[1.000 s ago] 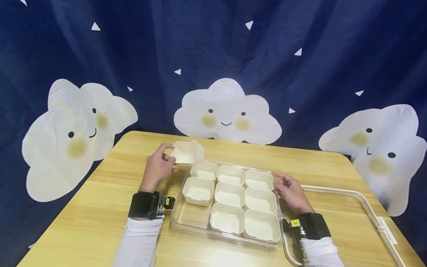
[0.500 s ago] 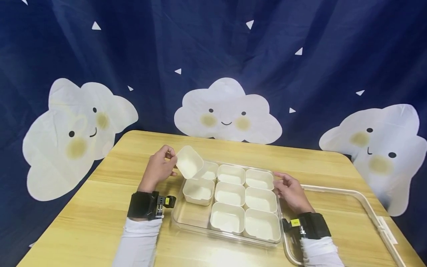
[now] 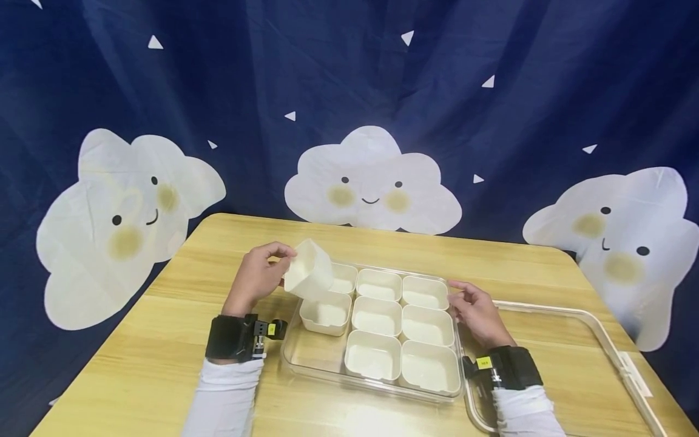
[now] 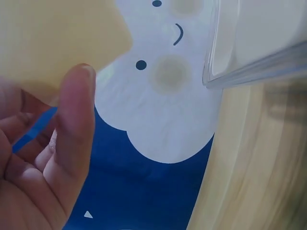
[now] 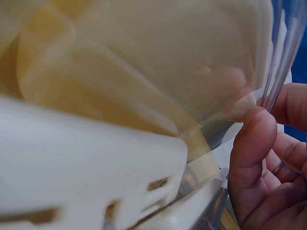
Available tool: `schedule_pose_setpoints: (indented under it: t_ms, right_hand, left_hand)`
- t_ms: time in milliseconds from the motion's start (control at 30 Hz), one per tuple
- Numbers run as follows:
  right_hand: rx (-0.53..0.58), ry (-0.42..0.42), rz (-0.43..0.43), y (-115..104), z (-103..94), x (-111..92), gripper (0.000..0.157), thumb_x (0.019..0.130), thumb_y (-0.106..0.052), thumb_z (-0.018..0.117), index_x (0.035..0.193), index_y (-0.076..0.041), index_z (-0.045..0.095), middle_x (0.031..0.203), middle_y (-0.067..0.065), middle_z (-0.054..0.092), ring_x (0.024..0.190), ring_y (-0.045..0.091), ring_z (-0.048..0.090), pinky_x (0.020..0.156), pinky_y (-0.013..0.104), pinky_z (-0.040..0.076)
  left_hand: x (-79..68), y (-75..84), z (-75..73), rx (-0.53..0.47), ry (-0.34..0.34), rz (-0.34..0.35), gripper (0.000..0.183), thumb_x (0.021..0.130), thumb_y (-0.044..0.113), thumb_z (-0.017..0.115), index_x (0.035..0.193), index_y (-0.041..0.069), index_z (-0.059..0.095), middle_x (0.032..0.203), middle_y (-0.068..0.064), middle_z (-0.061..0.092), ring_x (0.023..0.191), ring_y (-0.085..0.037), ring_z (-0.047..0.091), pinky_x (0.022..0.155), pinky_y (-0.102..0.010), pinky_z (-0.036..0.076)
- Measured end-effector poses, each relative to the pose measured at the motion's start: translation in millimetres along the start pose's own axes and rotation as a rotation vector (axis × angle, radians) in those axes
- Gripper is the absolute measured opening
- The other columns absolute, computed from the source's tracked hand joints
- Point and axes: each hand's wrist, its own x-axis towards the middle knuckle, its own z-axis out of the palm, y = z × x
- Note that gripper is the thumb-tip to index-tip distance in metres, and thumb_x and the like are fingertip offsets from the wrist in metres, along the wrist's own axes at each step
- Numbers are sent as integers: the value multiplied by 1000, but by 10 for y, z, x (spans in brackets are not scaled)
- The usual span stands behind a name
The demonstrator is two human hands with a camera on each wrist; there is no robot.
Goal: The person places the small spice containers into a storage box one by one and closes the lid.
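My left hand (image 3: 258,276) pinches a small cream square cup (image 3: 317,276), tilted on its side over the back left corner of a clear plastic box (image 3: 319,352). In the left wrist view, the thumb (image 4: 76,105) presses the cup's wall. Cream cups (image 3: 377,318) of the same kind sit upright in rows inside the box. Bare bottom shows at the box's front left. At the back right corner my right hand (image 3: 480,315) grips the box's edge; the right wrist view has the thumb (image 5: 254,139) on one side of the clear wall and fingers behind it.
A clear lid with a cream rim (image 3: 595,331) and a latch (image 3: 636,376) lies on the wooden table (image 3: 136,364), right of the box and partly under the right forearm. A dark blue curtain (image 3: 349,60) with cloud prints hangs behind the table.
The left hand has turned the held cup, its opening swinging round to face left, and brought it slightly toward the box. The right hand and the box have stayed in place.
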Motion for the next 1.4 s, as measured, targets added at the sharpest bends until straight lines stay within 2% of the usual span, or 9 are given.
schedule_pose_setpoints:
  t_ms: [233,400,600,667,800,900,1067,1233,1400]
  right_hand:
    - [2,5,11,-10,2,0,43,95,1,53,137,8,43,80,4,58,58,9,49,51,21,42]
    - [6,3,8,-13,3,1,43,95,1,53,136,9,43,80,4,58,58,9,49,51,20,42]
    - [8,4,3,-15,3,1,43,95,1,53,136,9,43,79,3,57,57,9,49,51,20,41]
    - [6,3,1,-22,2,0,43,95,0,53,136,9,43,79,3,57,58,9,49,51,20,41]
    - [10,1,-2,-20,1,3,43,95,1,54,136,9,43,79,3,57,58,9,49,51,20,42]
    - [12,3,-4,-20,-1,6,42,95,1,53,135,9,43,78,3,57,57,9,49,51,20,42]
    - [14,2,0,-28,2,9,43,95,1,53,135,9,44,78,3,57,58,9,50,51,20,42]
    - [15,3,-6,-30,4,6,43,94,2,53,135,9,44,78,3,58,58,9,50,51,20,43]
    - [14,2,-2,-19,5,2,42,95,2,53,135,9,44,78,3,57,57,9,50,51,21,43]
  left_hand:
    - [16,22,42,-45,8,-27,25,92,0,53,111,-1,69,113,-20,63,67,-33,68,52,-31,53]
    - [14,12,36,71,26,46,22,92,0,55,105,2,73,115,-18,65,64,-27,66,48,-29,47]
    - [26,-11,37,221,26,164,24,90,-2,55,98,6,76,110,-11,69,87,-26,62,73,-38,50]
    - [24,-1,45,204,3,148,23,88,0,57,102,6,75,115,-11,67,93,-29,63,73,-38,52]
    - [16,20,51,185,-56,159,33,81,-1,65,113,4,70,125,-12,60,91,-30,64,67,-37,55]
    - [14,28,48,193,-94,198,44,77,-3,67,120,3,66,130,-13,56,91,-31,65,74,-40,55]
    - [-4,66,38,129,-149,152,48,79,-3,67,125,8,57,133,-13,54,101,-32,63,75,-37,54]
    - [-23,87,42,36,-190,159,39,81,-3,73,116,5,57,116,-12,63,94,-24,67,78,-34,54]
    - [-44,84,58,117,-214,230,13,82,2,76,93,6,72,87,-2,70,80,-14,66,77,-31,54]
